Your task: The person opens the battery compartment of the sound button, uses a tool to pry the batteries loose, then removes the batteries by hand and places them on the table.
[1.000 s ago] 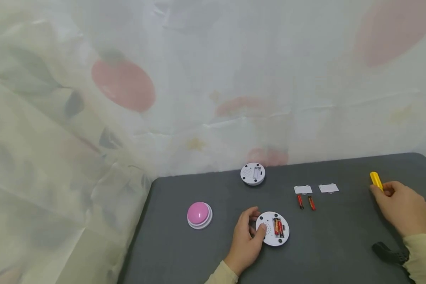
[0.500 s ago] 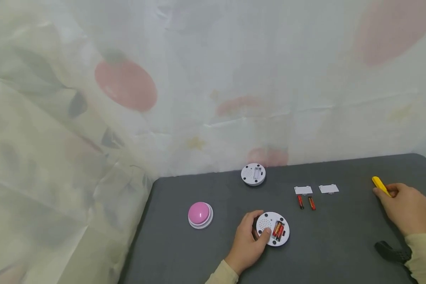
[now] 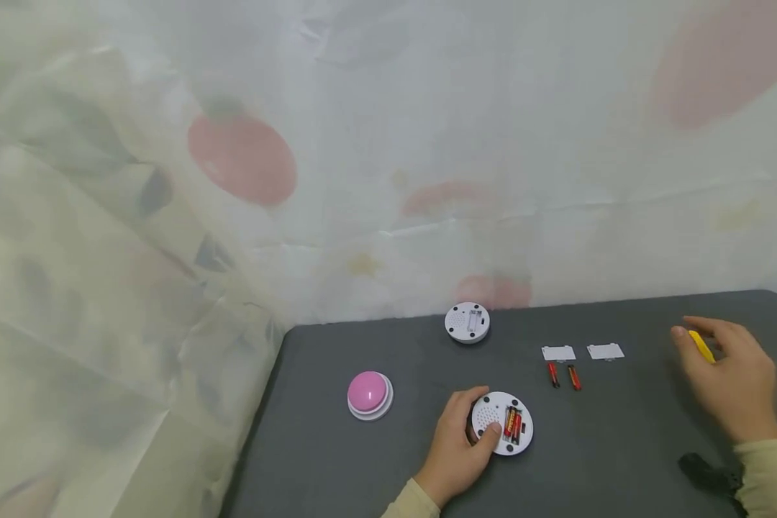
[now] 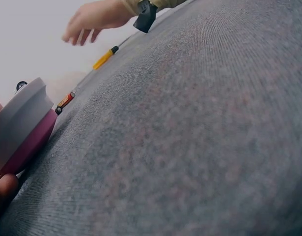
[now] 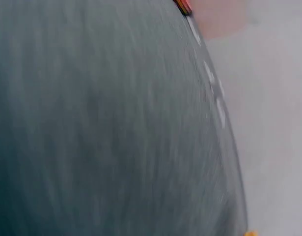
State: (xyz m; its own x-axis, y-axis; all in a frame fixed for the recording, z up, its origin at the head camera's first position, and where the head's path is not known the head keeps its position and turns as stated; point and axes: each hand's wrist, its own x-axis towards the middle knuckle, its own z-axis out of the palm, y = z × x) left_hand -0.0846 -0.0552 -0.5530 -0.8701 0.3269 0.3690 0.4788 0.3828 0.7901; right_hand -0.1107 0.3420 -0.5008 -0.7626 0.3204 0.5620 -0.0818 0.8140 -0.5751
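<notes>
Left hand (image 3: pixel 456 447) is gripping disc (image 3: pixel 500 403) (batteries (image 3: pixel 516 428) showing); right hand (image 3: pixel 733 381) is hovering empty, fingers loosely parted, yellow tool (image 4: pixel 103 60) lying beneath.

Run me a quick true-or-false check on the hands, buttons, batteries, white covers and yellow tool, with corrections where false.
1. The left hand holds the near button, battery side up. True.
2. The right hand grips the yellow tool. False: the tool lies on the table, apart from the hand.
3. Two fitted batteries sit in the near button. True.
4. The far button is loaded too. False: its battery bay is empty.
5. Two white covers lie near the loose batteries. True.
6. The third button lies pink side down. False: its pink side is up.
</notes>
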